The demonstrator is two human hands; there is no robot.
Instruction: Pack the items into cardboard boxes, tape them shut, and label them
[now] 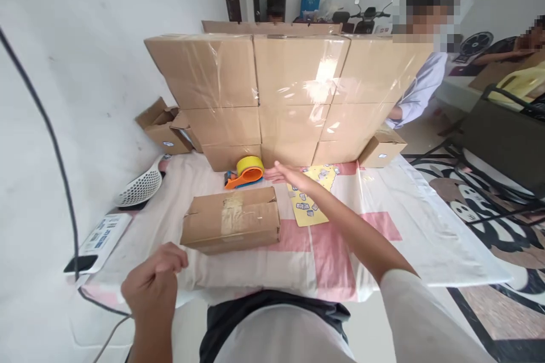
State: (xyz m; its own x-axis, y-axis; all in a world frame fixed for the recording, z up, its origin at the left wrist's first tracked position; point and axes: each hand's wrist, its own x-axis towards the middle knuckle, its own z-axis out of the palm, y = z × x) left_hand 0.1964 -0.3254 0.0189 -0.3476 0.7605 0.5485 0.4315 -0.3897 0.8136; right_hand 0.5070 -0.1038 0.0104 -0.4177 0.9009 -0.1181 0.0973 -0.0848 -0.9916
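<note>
A taped brown cardboard box (249,226) lies on the table in front of me. At its near left corner is my left hand (155,269), closed in a loose fist with nothing showing in it. My right hand (288,174) reaches forward past the box, fingers stretched out and apart from any object. Its fingertips are close to an orange tape dispenser (232,181) carrying a roll of yellow tape (249,164). Under and beside my right wrist lies a yellow sheet with small printed drawings (309,216).
Stacked cartons under clear film (293,79) form a wall across the back. Small boxes (164,130) stand at left; another small box (383,148) stands at right. A white perforated scoop (140,187) and a phone (80,264) lie at left. A person (426,79) is behind the cartons.
</note>
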